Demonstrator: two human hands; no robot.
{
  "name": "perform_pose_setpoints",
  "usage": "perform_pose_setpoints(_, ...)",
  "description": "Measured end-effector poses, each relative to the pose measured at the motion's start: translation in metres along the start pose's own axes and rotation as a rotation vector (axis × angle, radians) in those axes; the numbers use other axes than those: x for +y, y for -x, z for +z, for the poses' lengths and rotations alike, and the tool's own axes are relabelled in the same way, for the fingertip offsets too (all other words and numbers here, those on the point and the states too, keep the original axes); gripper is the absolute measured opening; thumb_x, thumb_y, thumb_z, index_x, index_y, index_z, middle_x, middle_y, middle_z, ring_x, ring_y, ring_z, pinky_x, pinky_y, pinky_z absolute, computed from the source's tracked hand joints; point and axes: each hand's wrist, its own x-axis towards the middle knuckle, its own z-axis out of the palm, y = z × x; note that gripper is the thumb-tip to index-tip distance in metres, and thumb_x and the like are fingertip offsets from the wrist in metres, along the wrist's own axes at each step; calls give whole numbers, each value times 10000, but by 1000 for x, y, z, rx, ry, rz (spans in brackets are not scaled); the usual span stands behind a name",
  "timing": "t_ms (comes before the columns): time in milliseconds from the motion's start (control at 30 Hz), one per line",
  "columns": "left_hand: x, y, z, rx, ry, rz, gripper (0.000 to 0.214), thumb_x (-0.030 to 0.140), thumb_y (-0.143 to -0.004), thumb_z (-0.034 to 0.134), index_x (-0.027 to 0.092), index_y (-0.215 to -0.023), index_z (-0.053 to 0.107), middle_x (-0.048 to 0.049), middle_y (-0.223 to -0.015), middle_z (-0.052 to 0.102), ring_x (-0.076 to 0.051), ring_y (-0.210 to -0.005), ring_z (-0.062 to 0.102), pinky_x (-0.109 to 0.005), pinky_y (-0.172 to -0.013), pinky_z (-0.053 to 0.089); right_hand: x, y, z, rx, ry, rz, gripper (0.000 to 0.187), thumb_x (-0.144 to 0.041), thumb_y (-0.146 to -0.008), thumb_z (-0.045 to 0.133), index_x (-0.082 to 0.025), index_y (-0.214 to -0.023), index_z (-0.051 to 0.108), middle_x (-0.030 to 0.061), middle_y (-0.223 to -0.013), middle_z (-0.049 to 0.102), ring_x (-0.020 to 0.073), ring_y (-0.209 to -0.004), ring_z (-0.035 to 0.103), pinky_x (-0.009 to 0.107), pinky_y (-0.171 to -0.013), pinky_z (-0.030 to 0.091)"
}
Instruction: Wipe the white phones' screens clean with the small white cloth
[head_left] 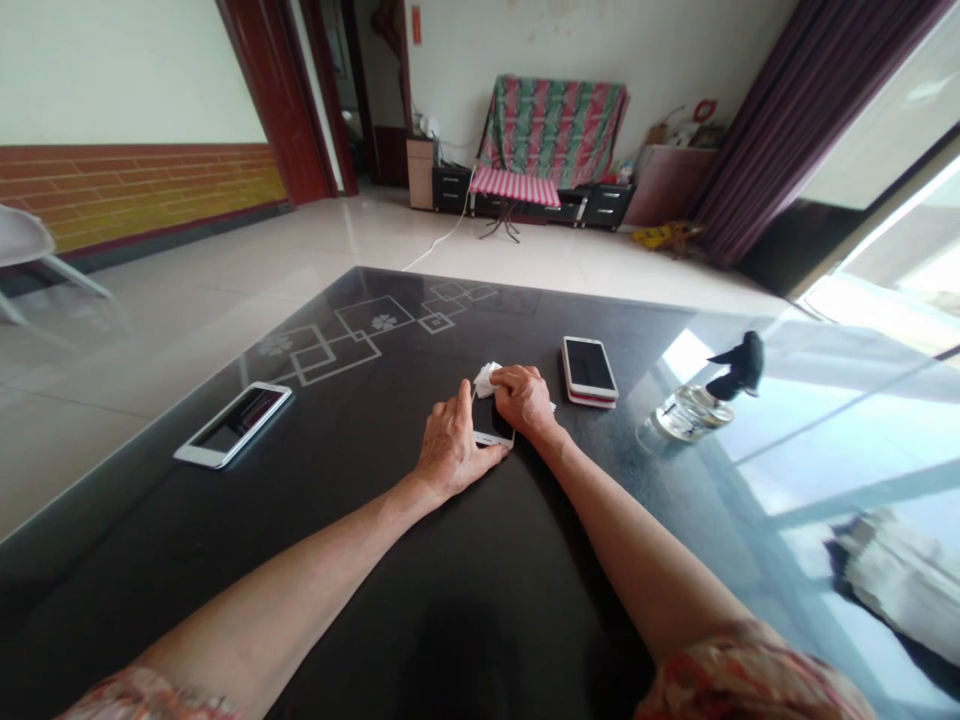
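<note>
Work in hand: a white tissue (486,380) pressed to the central phone (493,423), which lies on the dark worktop (375,600) between the person's hands. Judged to be mid-stroke in a wipe; the tissue is at the far part of the screen, and the near part is uncovered. How much of the screen is finished cannot be told. Two other phones lie untouched: the left-hand phone (234,423), well apart, and the right-hand phone (589,367), near the right hand and resting on a red-and-white item (596,402). Whether either has had its turn is not shown. The spray bottle (694,408) stands beyond, unheld.

Pose: both forearms reach forward from the lower corners and converge on the central phone. Left hand (450,445): low, its grip bracketing the phone, fingers along the left edge, thumb across the near edge; pressure cannot be told. Right hand (525,400): over the far right of the phone, fingers curled downward, grip bunched on the tissue.
</note>
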Motion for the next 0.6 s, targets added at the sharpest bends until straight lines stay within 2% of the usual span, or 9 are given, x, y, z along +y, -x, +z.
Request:
perform_pose_setpoints(300,1,0,-1,11,6,-2,1033,467,-621,749,60,-1420,238,-175,-1135,604,-326,-1012,564,-450,-869,462,-20,24,-19,-42,-67,-111,288,-46,-698,500,-200,-776,731,32,-917,730,178,-860,654,328,-885,469)
perform_pose_setpoints(467,1,0,-1,14,4,11,1046,466,-619,757,57,-1424,229,-173,-1137,611,-334,-1030,553,-451,-876,461,-11,14,-13,-54,-46,-116,312,-38,-708,485,-203,-801,733,35,-949,730,186,-909,651,341,-925,455)
perform_pose_setpoints(600,0,1,-2,6,13,4,1049,458,-620,762,75,-1432,219,-164,-1153,606,-332,-1050,545,-445,-889,459,1,2,-6,-70,-13,-131,345,-43,-743,468,-205,-895,733,34,-1035,714,189,-971,628,347,-960,434)
